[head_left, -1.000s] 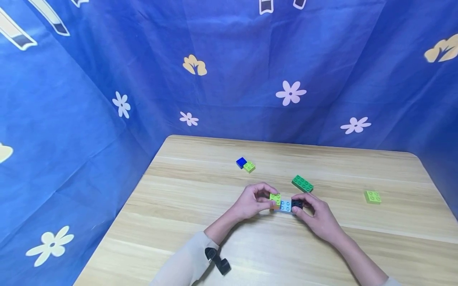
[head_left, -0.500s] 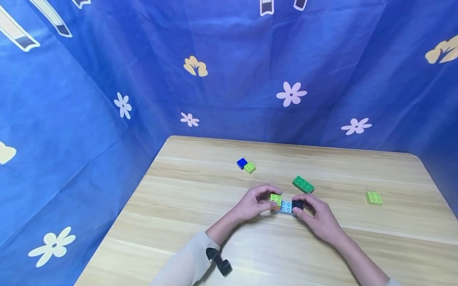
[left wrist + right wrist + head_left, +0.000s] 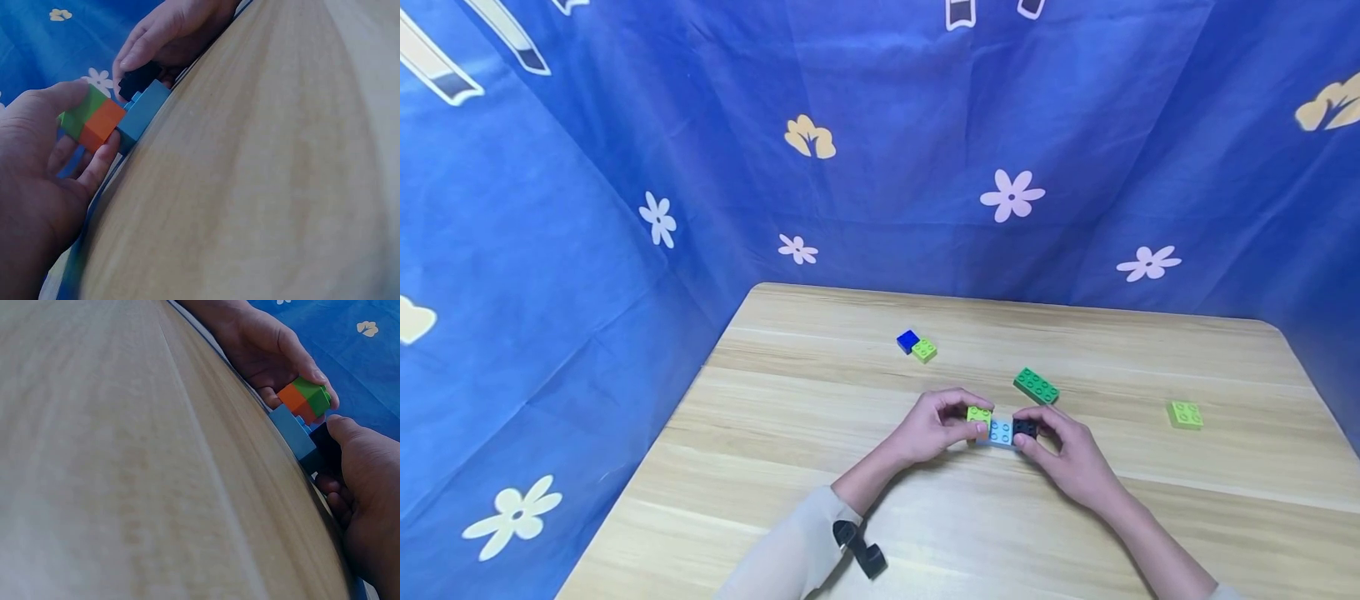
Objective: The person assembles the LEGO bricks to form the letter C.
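My left hand (image 3: 934,427) pinches a stack of two building bricks, a lime-green brick (image 3: 978,412) on top of an orange brick (image 3: 102,126). This stack is at the left end of a light blue brick (image 3: 145,111), which lies on the table. Whether the orange brick is fully seated on its studs, I cannot tell. At the other end, a black brick (image 3: 1023,427) is on the light blue one, pinched between the thumb and fingers of my right hand (image 3: 1066,454). Studs show between the black brick and the stack.
Beyond my right hand lies a long green brick (image 3: 1036,386). A lime-green brick (image 3: 1185,415) sits farther right on the wooden table (image 3: 820,367). At the back left, a dark blue brick (image 3: 907,341) touches another lime-green brick (image 3: 925,350). A blue patterned cloth (image 3: 880,167) hangs behind.
Both hands keep their places and their hold on the bricks. The held green and orange stack has tilted slightly, showing less of the green brick's top.
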The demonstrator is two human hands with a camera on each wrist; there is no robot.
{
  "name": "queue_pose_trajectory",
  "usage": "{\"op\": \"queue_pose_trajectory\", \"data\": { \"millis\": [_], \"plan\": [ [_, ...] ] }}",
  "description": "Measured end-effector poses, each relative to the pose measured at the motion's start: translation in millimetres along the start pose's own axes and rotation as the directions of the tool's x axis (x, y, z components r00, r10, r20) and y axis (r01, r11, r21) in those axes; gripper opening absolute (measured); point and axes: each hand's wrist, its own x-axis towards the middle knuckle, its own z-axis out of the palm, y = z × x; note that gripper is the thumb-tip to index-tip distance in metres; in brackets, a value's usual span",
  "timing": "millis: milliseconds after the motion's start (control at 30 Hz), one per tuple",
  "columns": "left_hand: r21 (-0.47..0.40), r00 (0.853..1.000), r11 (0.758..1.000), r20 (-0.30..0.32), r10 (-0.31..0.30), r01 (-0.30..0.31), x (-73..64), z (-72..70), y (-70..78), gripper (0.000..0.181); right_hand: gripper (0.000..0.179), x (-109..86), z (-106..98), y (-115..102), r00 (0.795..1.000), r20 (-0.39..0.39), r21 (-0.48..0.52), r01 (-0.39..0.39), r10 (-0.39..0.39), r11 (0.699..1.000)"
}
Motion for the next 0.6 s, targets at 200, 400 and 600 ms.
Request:
{"op": "queue_pose_trajectory", "data": {
  "millis": [200, 400, 600],
  "plan": [
    [0.005, 1.000, 1.000, 0.000, 0.003, -0.003, 0.8, -0.8, 3.1, 0.031, 0.028, 0.5, 0.1, 0.2, 1.000, 0.000, 0.007, -0.002, 0.002, 1.000],
    [0.017, 1.000, 1.000, 0.000, -0.002, 0.002, 0.4, -1.0, 0.2, 0.031, 0.028, -0.5, 0.5, 0.5, 1.000, -0.001, 0.006, -0.001, 0.001, 1.000],
    [0.039, 1.000, 0.999, 0.003, -0.003, 0.003, 0.1, -0.5, -2.6, 0.032, 0.028, -0.4, 0.5, -0.3, 1.000, 0.001, 0.016, -0.001, 0.001, 1.000]
  ]
}}
